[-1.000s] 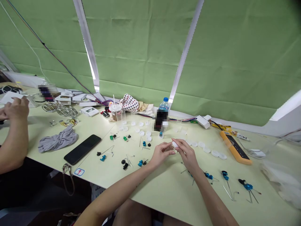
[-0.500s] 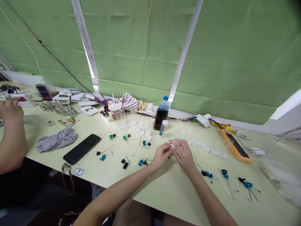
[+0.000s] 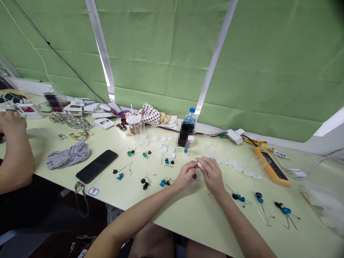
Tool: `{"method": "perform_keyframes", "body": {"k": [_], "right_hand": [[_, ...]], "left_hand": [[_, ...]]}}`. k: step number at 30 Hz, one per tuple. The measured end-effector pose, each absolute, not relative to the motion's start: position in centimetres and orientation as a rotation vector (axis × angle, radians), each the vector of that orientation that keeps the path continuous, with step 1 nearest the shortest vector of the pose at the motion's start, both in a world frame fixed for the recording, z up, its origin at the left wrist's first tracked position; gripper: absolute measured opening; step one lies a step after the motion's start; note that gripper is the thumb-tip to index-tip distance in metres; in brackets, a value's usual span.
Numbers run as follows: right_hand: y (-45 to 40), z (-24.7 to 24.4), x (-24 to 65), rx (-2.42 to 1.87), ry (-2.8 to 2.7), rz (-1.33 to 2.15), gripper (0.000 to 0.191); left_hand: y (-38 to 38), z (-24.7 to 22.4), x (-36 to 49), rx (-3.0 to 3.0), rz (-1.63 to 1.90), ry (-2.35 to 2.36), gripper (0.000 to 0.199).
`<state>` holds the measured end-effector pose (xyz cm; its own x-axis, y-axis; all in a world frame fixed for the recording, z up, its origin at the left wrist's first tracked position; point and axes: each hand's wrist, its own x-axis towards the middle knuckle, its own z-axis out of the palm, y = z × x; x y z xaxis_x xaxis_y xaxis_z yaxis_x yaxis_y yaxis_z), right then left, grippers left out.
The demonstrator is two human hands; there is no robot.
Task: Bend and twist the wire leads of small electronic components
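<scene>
A small white round cap (image 3: 199, 165) is pinched at the fingertips of my left hand (image 3: 186, 175) and my right hand (image 3: 213, 174), which meet over the middle of the table. Just under the fingers is a small clear container with a dark piece (image 3: 195, 176) in or on it, partly hidden. A row of white caps (image 3: 238, 168) lies beyond my right hand. Left of my left hand are blue parts (image 3: 162, 182) with black knobs and thin metal rods. More blue parts (image 3: 285, 210) with rods lie right of my right forearm.
A black phone (image 3: 96, 166) and grey cloth (image 3: 69, 154) lie to the left, near another person's arm (image 3: 16, 154). At the back stand a drink cup (image 3: 133, 125) and a water bottle (image 3: 191, 116). An orange power strip (image 3: 271, 166) lies at the right.
My fingers have shifted slightly around the white cap, and more of the dark piece below shows. The whole view has moved a little; the other parts lie where they were.
</scene>
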<state>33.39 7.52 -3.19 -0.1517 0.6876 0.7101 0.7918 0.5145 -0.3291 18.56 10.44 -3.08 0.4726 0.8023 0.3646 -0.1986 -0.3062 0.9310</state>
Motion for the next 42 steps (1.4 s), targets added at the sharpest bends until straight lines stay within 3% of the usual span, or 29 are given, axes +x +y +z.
{"method": "perform_keyframes", "body": {"k": [6,12,25,33,38,42], "right_hand": [[7.2,-3.6,32.7,-1.202,-1.844,-0.185,0.036],[6.5,-3.7,31.8,-1.232,-1.794,-0.187,0.043],[6.2,-3.3,32.1,-1.310,-1.856,-0.274,0.039],[7.3,-0.3,34.3,-1.512,-2.060,-0.074,0.035],[12.2,0.8,34.8,-1.758,-2.011,-0.207,0.033],[15.7,1.0,34.1,-1.799,-1.995,-0.238,0.034]], "left_hand": [[10.4,-2.4,19.0,1.440,1.067,0.566,0.046],[10.5,-2.5,20.3,1.429,1.057,0.454,0.045],[10.8,-3.3,20.5,1.475,0.974,0.408,0.042],[9.1,-3.5,18.4,1.914,1.326,0.729,0.034],[7.7,-5.5,19.6,2.834,0.807,0.132,0.038],[7.6,-6.7,20.0,3.058,0.611,-0.017,0.044]]}}
